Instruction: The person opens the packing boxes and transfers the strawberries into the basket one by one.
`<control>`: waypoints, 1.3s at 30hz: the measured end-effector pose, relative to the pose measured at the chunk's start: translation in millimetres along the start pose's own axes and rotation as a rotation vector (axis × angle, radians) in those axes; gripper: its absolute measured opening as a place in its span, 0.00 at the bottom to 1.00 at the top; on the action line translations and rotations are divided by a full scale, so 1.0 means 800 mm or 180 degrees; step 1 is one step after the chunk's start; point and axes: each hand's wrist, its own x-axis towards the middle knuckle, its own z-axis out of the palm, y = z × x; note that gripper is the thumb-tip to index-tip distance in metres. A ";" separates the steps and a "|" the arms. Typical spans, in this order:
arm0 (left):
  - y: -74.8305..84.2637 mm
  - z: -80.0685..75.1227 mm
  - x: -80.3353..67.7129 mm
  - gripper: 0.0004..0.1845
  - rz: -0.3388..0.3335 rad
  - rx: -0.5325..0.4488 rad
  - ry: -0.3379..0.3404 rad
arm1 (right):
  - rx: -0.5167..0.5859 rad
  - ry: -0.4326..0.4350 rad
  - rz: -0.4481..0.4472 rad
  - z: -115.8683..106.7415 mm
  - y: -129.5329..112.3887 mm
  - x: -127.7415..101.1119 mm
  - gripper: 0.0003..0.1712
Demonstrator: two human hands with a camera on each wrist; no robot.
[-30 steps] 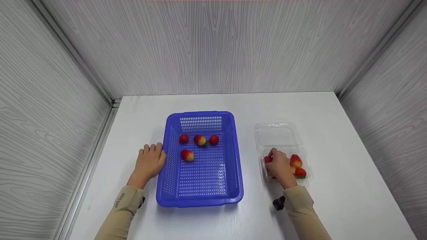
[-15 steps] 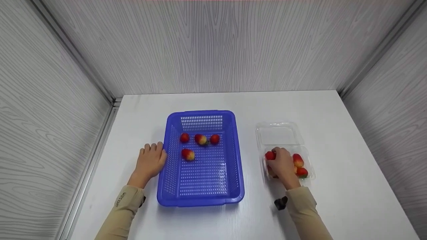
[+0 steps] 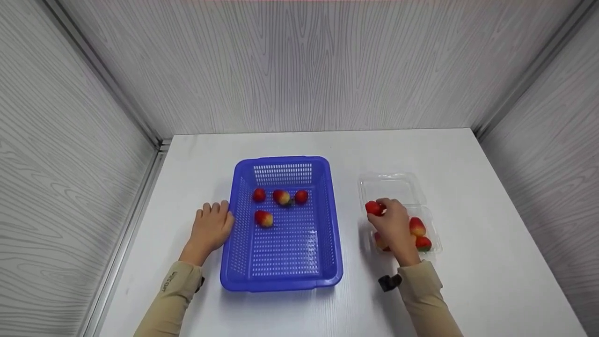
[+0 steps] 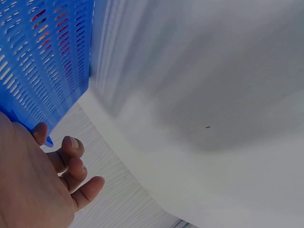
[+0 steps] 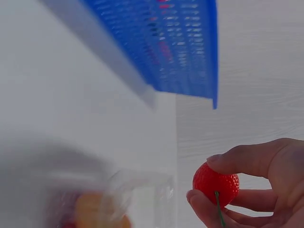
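Note:
My right hand [image 3: 395, 227] pinches a red strawberry [image 3: 373, 208] between thumb and fingers, above the near-left part of a clear plastic clamshell box [image 3: 390, 188]. In the right wrist view the strawberry [image 5: 204, 184] shows a dimpled skin and a thin green stem. Several red-and-yellow fruits [image 3: 417, 226] lie in the box, partly hidden by that hand. At the left side of a blue perforated basket [image 3: 281, 284], my left hand [image 3: 211, 227] rests with its thumb at the rim and its other fingers loosely bent. Several red and red-yellow fruits [image 3: 264, 218] lie in the basket.
Basket and box stand side by side on a white table [image 3: 486, 262], with a strip of tabletop between them. The box lid lies open toward the back. Grey wood-grain panels [image 3: 299, 65] enclose the table at the back and both sides.
My right hand has lifted the red strawberry out of the clamshell box and shifted slightly up and left. The left hand and the basket have stayed put.

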 end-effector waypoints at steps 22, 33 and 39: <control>0.001 0.000 0.000 0.12 -0.0067 0.0047 0.0021 | 0.0623 -0.0395 -0.0849 0.063 -0.120 0.004 0.18; 0.003 0.000 -0.002 0.13 -0.0070 0.0033 0.0052 | 0.0667 -0.0841 -0.0685 0.119 -0.141 0.019 0.16; 0.001 -0.001 -0.001 0.13 -0.0075 0.0036 0.0044 | 0.0576 -0.0932 -0.0429 0.149 -0.145 0.027 0.14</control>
